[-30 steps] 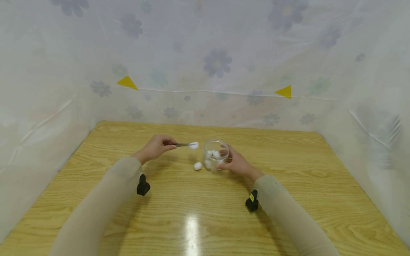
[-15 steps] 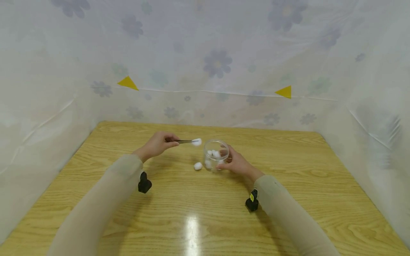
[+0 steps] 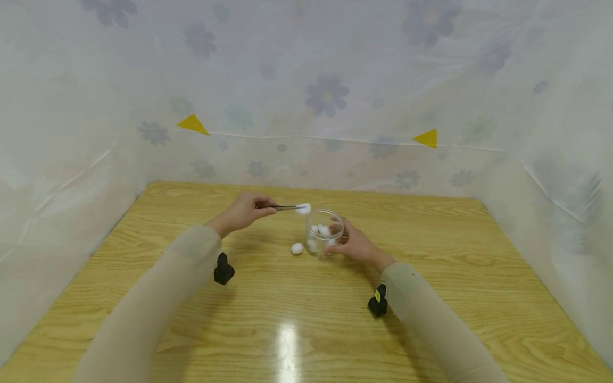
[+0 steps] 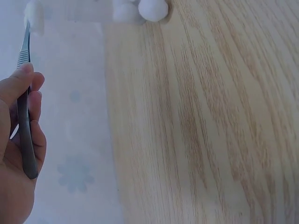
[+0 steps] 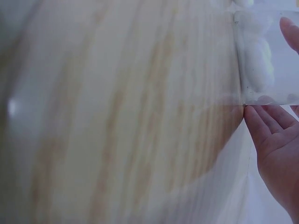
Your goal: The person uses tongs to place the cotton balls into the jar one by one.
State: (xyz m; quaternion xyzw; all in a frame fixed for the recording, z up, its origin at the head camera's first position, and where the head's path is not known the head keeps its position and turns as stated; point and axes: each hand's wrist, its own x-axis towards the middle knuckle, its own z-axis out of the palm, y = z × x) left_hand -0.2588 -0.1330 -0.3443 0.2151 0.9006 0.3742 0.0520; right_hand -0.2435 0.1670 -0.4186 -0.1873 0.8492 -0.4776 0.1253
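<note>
My left hand (image 3: 243,210) holds metal tweezers (image 4: 25,126) between thumb and fingers. A white cotton ball (image 3: 303,209) is pinched in their tips, raised just left of the rim of a clear round jar (image 3: 314,250). My right hand (image 3: 355,243) grips that jar from its right side, thumb in front and fingers behind. Several cotton balls (image 3: 322,230) lie inside, seen through the wall. One more cotton ball (image 3: 297,248) rests on the table just left of the jar; the left wrist view shows this loose ball (image 4: 153,9) at its top edge.
The wooden table (image 3: 325,330) reaches back to a flowered plastic sheet (image 3: 287,80), with more sheeting at both sides. Two yellow triangles (image 3: 193,125) mark the back sheet. Black wrist cameras (image 3: 223,269) hang below both sleeves.
My left hand has moved right and slightly away from me, bringing the tweezers and cotton ball from farther left up to the jar's rim. The right hand and jar have stayed put.
</note>
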